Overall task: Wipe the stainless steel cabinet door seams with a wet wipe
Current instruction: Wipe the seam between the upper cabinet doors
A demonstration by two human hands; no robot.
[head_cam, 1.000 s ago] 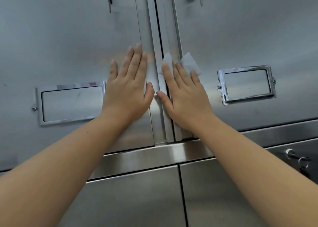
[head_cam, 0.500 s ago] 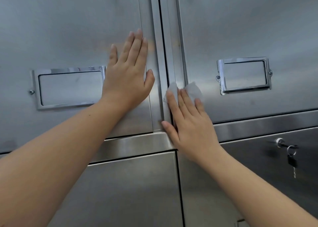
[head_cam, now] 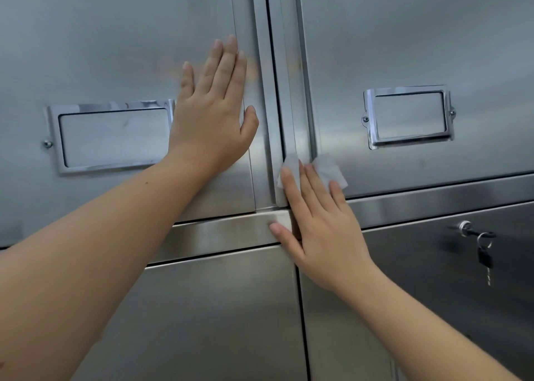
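Two stainless steel cabinet doors meet at a vertical seam (head_cam: 274,91) in the middle of the view. My right hand (head_cam: 320,230) lies flat with straight fingers and presses a white wet wipe (head_cam: 326,169) against the bottom end of that seam, on the right door's edge strip. Most of the wipe is hidden under my fingers; its corners stick out above them. My left hand (head_cam: 213,114) rests flat and open on the left door (head_cam: 115,48), just left of the seam, holding nothing.
Each upper door carries a chrome label frame, on the left (head_cam: 111,136) and on the right (head_cam: 409,116). A horizontal steel rail (head_cam: 216,233) runs under the upper doors. The lower right door has a lock with hanging keys (head_cam: 481,247). A lower vertical seam (head_cam: 302,308) continues below.
My right hand has slid the wipe down the seam from about label-frame height to the seam's bottom end. My left hand stays pressed on the left door.
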